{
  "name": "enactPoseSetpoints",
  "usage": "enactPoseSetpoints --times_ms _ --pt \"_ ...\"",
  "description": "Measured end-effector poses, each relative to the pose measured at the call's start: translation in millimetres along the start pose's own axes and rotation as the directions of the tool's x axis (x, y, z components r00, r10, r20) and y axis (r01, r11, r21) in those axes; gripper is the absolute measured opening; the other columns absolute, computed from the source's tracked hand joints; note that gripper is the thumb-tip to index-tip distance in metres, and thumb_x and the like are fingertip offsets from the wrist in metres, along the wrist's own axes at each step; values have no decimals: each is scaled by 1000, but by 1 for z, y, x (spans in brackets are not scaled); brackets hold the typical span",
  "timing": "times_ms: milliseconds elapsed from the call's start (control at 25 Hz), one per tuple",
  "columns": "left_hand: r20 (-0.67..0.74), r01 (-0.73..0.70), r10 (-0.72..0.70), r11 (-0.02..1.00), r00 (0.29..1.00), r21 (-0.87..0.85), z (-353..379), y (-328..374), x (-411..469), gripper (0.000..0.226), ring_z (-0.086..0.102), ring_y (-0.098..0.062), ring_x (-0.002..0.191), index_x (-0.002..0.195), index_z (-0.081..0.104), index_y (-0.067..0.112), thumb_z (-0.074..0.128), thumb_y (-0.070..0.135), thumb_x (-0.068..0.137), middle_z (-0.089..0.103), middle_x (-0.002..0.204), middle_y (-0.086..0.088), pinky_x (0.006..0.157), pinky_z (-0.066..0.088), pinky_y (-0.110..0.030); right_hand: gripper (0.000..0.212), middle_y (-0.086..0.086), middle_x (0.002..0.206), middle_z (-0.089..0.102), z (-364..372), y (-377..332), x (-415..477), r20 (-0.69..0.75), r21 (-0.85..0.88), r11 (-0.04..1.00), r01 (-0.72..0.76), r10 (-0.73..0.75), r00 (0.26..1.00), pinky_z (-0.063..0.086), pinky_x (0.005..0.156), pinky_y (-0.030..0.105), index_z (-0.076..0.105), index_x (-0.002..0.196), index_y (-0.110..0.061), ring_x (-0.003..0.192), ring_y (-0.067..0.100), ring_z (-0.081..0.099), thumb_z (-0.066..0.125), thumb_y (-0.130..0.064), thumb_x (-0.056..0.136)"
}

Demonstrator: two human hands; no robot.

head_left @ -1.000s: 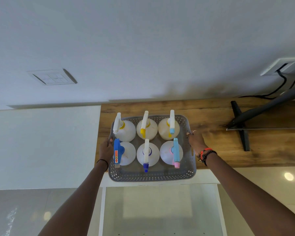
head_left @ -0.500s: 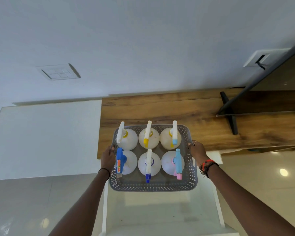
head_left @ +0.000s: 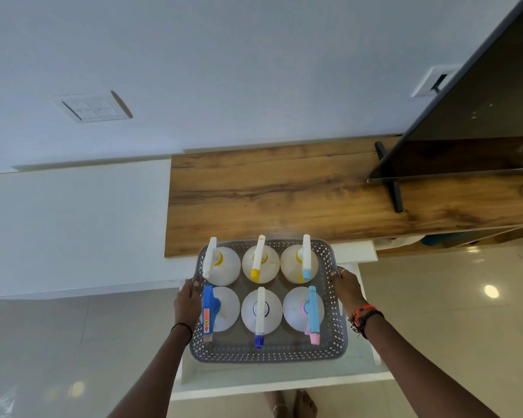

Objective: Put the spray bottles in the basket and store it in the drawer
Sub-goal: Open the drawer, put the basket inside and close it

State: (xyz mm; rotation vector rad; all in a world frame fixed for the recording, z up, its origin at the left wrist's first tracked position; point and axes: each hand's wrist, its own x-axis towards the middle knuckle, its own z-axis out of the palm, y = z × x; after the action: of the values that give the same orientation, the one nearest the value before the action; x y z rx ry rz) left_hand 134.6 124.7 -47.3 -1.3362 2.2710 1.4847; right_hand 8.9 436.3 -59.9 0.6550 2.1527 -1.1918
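A grey perforated basket (head_left: 269, 354) holds several white spray bottles (head_left: 261, 309) standing upright in two rows, their nozzles white, yellow, pale blue, blue and pink. My left hand (head_left: 188, 301) grips the basket's left handle and my right hand (head_left: 346, 289) grips its right handle. The basket hangs over the open white drawer (head_left: 272, 383), which is pulled out from under the wooden counter (head_left: 284, 194). How far the basket is above the drawer floor I cannot tell.
A dark TV screen (head_left: 477, 116) on a black stand (head_left: 390, 179) sits on the counter at the right. A white cabinet top (head_left: 73, 227) lies left. Glossy tiled floor (head_left: 450, 312) surrounds the drawer; bare feet (head_left: 290, 404) show below it.
The basket has come off the wooden counter toward me and down, and now sits over the open drawer. Both hands have kept their hold on its handles.
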Motion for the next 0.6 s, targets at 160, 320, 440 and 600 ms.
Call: enactPoseSetpoints --times_ms 160,320,440,600 --pt "-9 6 -6 1000 1000 0 7 -16 -15 28 58 -49 97 103 58 -5 39 14 100 64 97 -31 77 46 -45 32 22 110 65 -2 23 -8 -2 0 1000 -13 13 1000 43 79 31 62 113 1 107 36 59 40 -15 97" --pt "-31 9 -9 1000 999 -12 17 -28 -28 30 57 -48 98 109 58 -5 37 15 101 64 101 -30 81 47 -46 32 16 102 63 -2 42 -9 7 12 1000 2 -2 1000 42 76 28 61 117 1 98 31 60 39 -13 98" --pt "-47 6 -6 1000 999 1 24 -38 -35 30 57 -47 99 111 58 -4 36 15 101 64 102 -29 84 47 -48 31 13 99 61 -2 53 -7 10 5 1000 9 -9 1000 42 75 28 62 115 -1 94 27 57 39 -12 98" --pt "-70 -8 10 1000 997 26 29 -49 -41 28 55 -49 99 111 55 -7 35 11 100 62 102 -32 86 47 -53 29 12 99 61 1 65 -5 4 7 999 42 -42 999 41 60 23 62 113 -5 91 23 55 37 -10 98"
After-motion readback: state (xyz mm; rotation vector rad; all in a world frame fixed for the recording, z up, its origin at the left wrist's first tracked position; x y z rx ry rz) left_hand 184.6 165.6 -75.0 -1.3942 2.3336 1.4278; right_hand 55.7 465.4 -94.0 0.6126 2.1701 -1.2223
